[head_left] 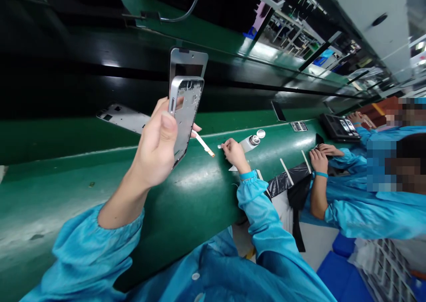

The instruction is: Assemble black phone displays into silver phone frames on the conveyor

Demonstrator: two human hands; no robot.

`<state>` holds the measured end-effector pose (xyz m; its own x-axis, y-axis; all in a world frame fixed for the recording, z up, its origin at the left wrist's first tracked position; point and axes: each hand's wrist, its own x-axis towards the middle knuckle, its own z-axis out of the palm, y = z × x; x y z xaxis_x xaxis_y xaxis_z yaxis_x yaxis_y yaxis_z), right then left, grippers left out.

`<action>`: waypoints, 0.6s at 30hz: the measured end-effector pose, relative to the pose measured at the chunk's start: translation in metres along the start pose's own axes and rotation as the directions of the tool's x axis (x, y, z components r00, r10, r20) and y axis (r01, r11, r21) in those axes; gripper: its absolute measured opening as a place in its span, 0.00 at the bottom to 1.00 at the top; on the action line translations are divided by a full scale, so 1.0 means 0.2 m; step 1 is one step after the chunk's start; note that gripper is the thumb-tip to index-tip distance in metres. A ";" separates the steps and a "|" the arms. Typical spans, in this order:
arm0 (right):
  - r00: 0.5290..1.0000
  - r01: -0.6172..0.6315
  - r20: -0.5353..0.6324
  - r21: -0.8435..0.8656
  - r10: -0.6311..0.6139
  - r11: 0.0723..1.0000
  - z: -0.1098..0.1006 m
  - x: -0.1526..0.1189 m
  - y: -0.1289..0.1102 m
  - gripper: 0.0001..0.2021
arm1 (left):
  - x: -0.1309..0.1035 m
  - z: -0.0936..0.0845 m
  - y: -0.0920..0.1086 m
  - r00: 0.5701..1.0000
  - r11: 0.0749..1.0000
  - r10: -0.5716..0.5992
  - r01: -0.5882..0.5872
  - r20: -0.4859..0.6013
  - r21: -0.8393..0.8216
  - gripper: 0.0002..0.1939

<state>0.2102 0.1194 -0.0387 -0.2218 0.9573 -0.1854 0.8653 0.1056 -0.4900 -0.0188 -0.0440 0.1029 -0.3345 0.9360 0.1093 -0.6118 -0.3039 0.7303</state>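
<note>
My left hand (158, 147) is wrapped round a silver phone frame (186, 115), held upright above the green bench. A phone screen panel (189, 62) stands behind the frame's top, seemingly in the same hold. From beside the frame's lower edge a white flex strip (203, 144) with a gold end sticks out. My right hand (234, 153) is down at the bench, thumb and fingers pinched at a small white piece (219, 147). Just beyond it is a white bottle (248, 143) with its round lid (261, 134) raised. Another silver phone plate (123, 117) lies behind my left hand.
The green bench (199, 200) has a raised ledge behind. Farther right lie a dark phone (278, 111), a small metal frame (299, 126) and a black tray (339, 128). A co-worker's hands (321, 155) work nearby. Black film (281, 183) hangs at the bench's front edge.
</note>
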 end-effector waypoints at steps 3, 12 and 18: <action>0.995 -0.047 -0.089 -0.147 0.034 0.988 0.03 -0.06 -0.04 0.08 | 0.00 -0.02 -0.01 0.998 0.996 0.054 -0.055 0.007 0.075 0.31; 0.979 -0.159 -0.163 -0.221 0.124 0.962 0.08 -0.13 -0.15 0.21 | -0.02 -0.03 0.01 0.973 0.996 -0.090 0.084 0.213 0.036 0.44; 0.975 -0.136 -0.183 -0.030 0.128 0.990 0.06 -0.17 -0.15 0.15 | -0.13 0.10 0.13 0.947 0.944 -0.216 0.265 0.238 -0.195 0.57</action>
<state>0.1862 0.0814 -0.0280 -0.0232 0.9959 -0.0873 0.9004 -0.0172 -0.4347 -0.0109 -0.0726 0.1326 -0.0136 0.9943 0.1060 -0.8061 -0.0736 0.5872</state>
